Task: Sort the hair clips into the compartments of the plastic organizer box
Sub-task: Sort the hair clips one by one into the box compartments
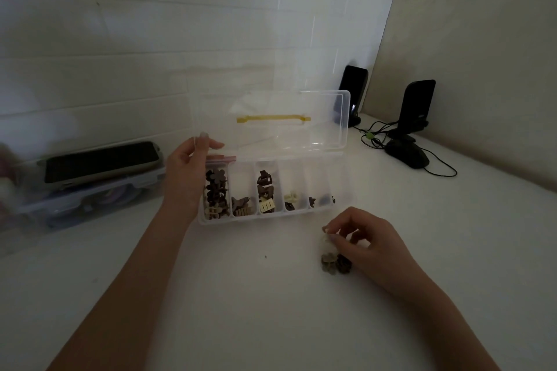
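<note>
White table meets tiled wall

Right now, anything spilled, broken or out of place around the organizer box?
Nothing spilled or damaged. The organizer box sits level, its lid held upright by the left hand. Only strays: a few hair clips loose on the table, under the right hand, whose fingers pinch a pale one.
</note>
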Action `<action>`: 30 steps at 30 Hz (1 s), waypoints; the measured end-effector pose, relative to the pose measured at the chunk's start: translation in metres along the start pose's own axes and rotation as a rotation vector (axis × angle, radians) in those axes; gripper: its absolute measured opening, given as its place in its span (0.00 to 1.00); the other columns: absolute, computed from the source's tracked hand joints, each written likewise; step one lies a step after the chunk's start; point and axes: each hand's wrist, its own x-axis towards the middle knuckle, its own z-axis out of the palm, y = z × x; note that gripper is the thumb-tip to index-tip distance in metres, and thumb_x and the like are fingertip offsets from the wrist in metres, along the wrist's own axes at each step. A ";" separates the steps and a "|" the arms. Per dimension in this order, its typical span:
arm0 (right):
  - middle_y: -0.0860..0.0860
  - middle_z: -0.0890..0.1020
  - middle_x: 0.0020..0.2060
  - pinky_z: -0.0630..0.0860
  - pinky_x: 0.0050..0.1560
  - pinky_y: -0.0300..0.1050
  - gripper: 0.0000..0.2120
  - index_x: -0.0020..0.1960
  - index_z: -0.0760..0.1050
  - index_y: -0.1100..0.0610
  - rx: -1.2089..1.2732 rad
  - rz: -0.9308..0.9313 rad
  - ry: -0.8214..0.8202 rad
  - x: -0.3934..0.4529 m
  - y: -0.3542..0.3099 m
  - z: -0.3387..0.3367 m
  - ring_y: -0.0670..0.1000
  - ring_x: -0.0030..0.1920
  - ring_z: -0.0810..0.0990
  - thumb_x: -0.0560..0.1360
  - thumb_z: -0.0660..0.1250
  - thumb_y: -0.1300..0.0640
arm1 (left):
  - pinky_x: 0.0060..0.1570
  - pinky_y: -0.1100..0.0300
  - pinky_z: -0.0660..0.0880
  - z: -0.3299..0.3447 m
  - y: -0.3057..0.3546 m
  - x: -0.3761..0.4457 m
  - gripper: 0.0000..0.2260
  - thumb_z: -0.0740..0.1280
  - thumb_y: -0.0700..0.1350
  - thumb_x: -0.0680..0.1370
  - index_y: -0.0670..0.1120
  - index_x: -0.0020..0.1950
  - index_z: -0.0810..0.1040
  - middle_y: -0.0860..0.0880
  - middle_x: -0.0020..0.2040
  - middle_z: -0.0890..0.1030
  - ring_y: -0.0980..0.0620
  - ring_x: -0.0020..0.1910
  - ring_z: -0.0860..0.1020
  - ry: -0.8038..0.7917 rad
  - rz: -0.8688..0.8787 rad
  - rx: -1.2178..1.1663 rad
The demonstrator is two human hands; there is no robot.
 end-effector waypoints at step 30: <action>0.47 0.77 0.43 0.69 0.38 0.31 0.10 0.47 0.76 0.52 -0.075 -0.202 0.286 0.039 -0.013 0.014 0.48 0.38 0.74 0.74 0.62 0.65 | 0.33 0.64 0.74 0.001 0.000 0.000 0.15 0.60 0.52 0.79 0.46 0.38 0.76 0.49 0.41 0.80 0.58 0.32 0.80 -0.066 -0.128 -0.128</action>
